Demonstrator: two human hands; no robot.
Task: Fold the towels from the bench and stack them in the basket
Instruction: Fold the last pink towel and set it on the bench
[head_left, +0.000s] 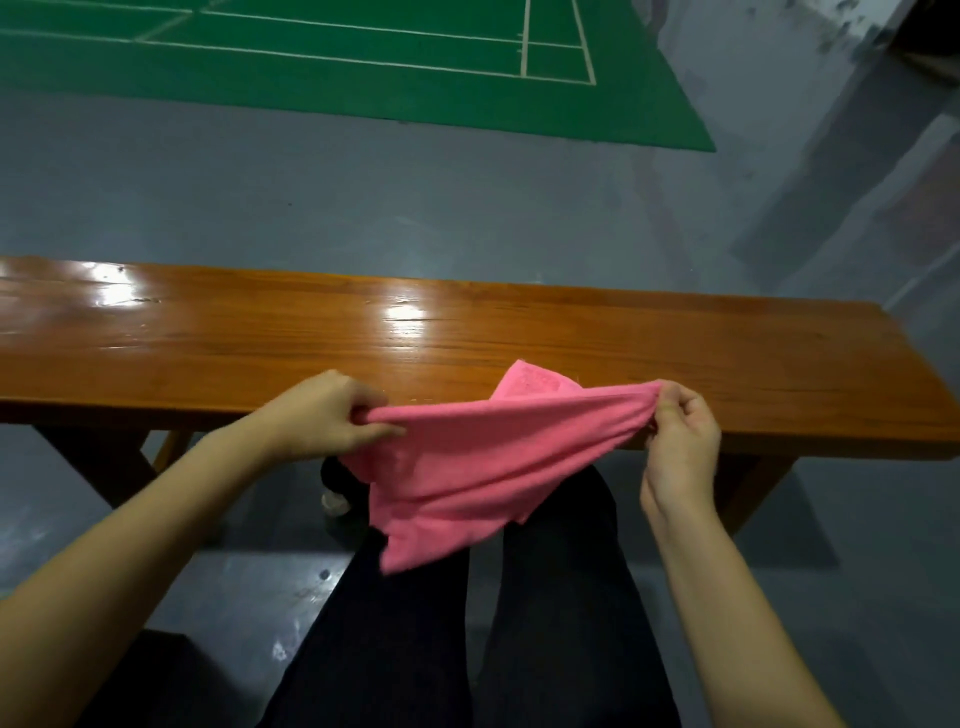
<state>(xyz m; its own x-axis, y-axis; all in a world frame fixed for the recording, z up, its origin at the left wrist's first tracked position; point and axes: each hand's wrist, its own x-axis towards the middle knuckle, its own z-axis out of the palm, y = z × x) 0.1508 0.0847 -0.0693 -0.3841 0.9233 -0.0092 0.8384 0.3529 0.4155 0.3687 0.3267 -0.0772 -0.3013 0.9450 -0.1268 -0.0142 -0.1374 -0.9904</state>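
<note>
Dark-trousered legs (519, 623) nearest. Left hand (332, 415) and right hand (680, 441) each pinch one end of pink towel (467, 467), stretched at wooden bench (467, 338) near edge. Risk: uneven hanging corners, skewed fold. Basket unseen.

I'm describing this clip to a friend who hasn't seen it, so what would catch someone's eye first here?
The bright pink towel stands out first, stretched in mid-air between the left hand and the right hand, each pinching an upper corner while the rest hangs down over the person's dark trousers. Just behind it runs a glossy wooden bench, crossing the whole view. Farther back, a green court mat with white lines lies on the grey floor.
</note>
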